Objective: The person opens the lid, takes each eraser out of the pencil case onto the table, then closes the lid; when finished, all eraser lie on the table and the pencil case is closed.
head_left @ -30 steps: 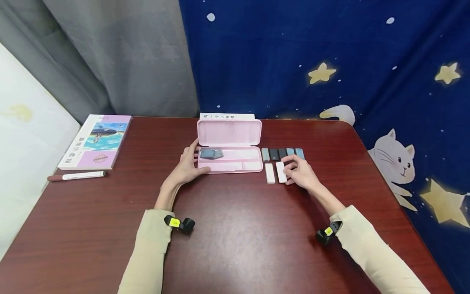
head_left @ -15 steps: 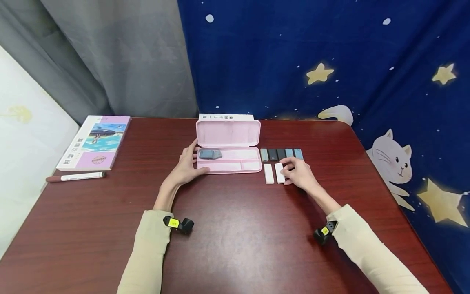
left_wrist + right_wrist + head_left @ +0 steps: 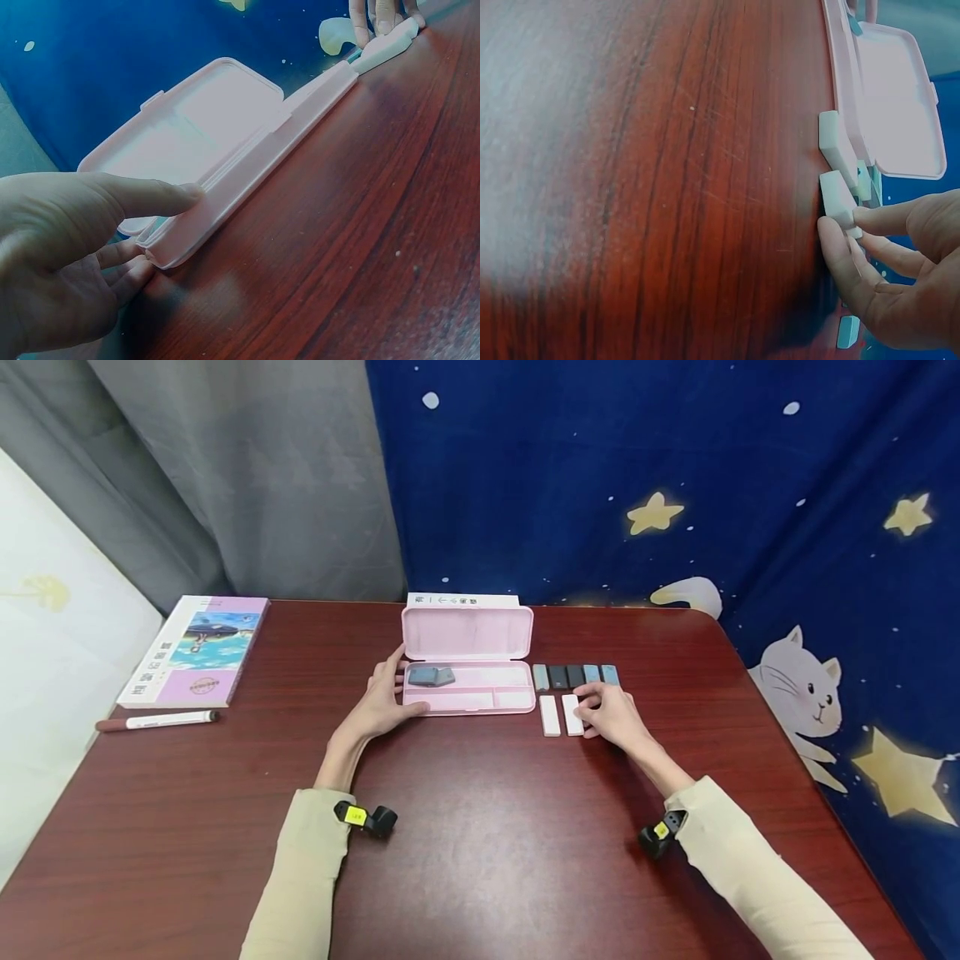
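Tabletop unchanged: left hand (image 3: pixel 378 699) still steadies the pink case (image 3: pixel 468 687), right hand (image 3: pixel 611 714) apparently still pinching a white eraser (image 3: pixel 572 713).

Book (image 3: pixel 197 650) at table's (image 3: pixel 480 860) far-left corner, marker (image 3: pixel 157 720) just before it; star-and-cat backdrop (image 3: pixel 675 485) behind.

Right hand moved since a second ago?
No. The right hand stays on the same white eraser, beside the pink case.

Dark red wooden table (image 3: pixel 480 877), grey curtain (image 3: pixel 247 477), perhaps blue starry cloth (image 3: pixel 675 460) behind.
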